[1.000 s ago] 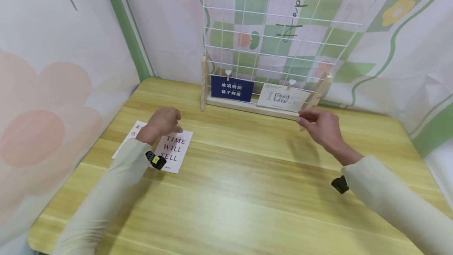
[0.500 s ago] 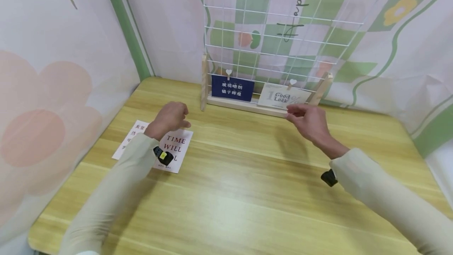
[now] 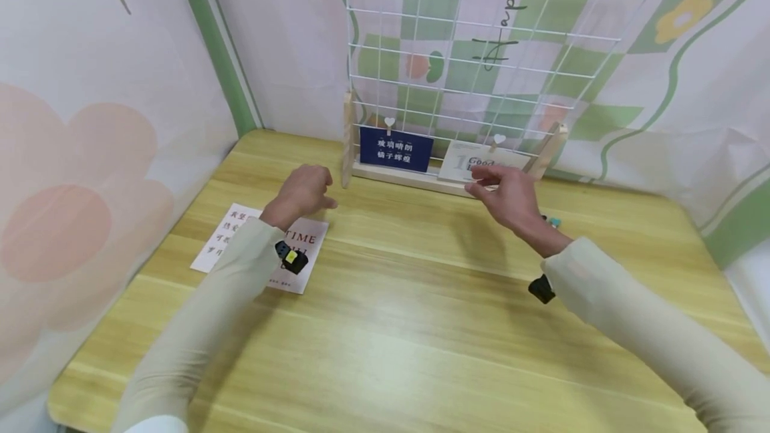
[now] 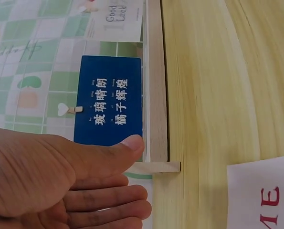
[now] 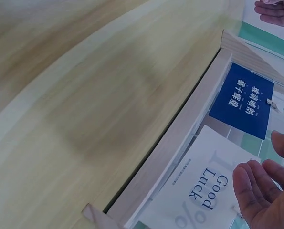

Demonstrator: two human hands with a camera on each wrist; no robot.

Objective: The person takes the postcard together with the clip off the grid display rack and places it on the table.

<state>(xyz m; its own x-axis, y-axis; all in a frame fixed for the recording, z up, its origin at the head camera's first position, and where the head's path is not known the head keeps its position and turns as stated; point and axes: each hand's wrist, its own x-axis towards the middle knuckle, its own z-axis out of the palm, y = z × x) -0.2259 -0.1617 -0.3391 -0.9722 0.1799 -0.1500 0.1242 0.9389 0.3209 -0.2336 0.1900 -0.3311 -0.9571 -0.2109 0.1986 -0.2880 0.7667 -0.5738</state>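
Cards (image 3: pixel 395 149) hang clipped on the far rack (image 3: pixel 394 176), two done; two loose cards (image 3: pixel 218 238) lie at left, seemingly still to hang; left hand (image 3: pixel 301 192) and right hand (image 3: pixel 513 199) hover apart, empty.

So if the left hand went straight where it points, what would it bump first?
The left hand would probably meet the wooden leg on the left of the rack, or maybe the blue card beside it; depth is hard to judge.
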